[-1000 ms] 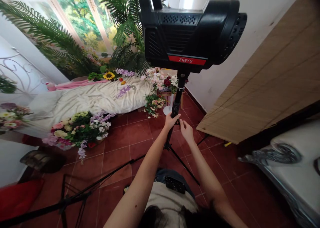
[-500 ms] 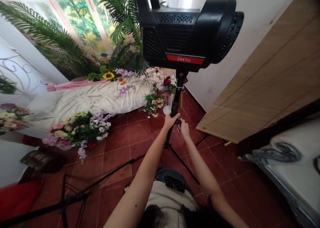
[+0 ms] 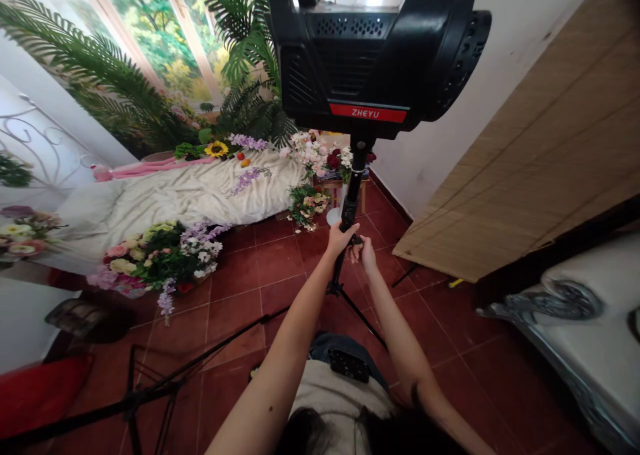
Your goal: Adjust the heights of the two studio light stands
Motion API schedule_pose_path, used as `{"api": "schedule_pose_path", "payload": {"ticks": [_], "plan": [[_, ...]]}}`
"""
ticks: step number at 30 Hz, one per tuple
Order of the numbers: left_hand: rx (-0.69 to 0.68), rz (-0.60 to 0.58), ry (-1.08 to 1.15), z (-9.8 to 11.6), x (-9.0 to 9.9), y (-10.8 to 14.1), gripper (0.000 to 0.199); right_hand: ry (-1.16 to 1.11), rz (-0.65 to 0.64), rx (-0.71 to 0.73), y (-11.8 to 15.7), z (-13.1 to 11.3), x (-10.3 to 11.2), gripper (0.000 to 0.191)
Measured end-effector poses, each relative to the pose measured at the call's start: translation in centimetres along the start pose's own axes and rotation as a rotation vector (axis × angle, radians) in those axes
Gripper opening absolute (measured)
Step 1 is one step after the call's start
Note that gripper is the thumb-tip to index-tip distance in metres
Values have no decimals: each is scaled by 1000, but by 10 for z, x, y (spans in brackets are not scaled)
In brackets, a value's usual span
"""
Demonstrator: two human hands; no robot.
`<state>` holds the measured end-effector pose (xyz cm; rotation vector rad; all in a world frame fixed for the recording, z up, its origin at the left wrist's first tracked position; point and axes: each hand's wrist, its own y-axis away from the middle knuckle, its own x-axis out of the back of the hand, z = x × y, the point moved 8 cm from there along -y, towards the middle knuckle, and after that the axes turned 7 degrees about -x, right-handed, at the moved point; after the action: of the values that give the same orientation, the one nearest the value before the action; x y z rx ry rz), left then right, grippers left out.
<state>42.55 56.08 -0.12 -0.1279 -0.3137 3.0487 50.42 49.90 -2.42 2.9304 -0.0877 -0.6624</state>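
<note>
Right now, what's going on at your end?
A person has their left hand around the black pole of a light stand carrying a ZHEYU studio light. Their right hand is at a small black knob on that pole. The stand's tripod legs rest on red floor tiles. Beyond it lie a cream cloth and flower arrangements.
</note>
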Motion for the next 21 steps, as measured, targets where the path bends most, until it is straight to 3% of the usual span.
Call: {"api": "schedule_pose_path", "payload": {"ticks": [7, 11, 17, 21], "plan": [[-20, 2, -26, 0, -1, -1, 30, -623, -113, -171, 7, 8, -20, 39], [12, 15, -15, -3, -1, -2, 29, -900, -113, -155, 14, 2, -25, 30], [35, -46, -46, 2, -4, -2, 32, -977, -131, -168, 14, 0, -29, 28], [67, -8, -91, 3, -1, 5, 34, -827, -70, -183, 9, 3, -23, 28]]}}
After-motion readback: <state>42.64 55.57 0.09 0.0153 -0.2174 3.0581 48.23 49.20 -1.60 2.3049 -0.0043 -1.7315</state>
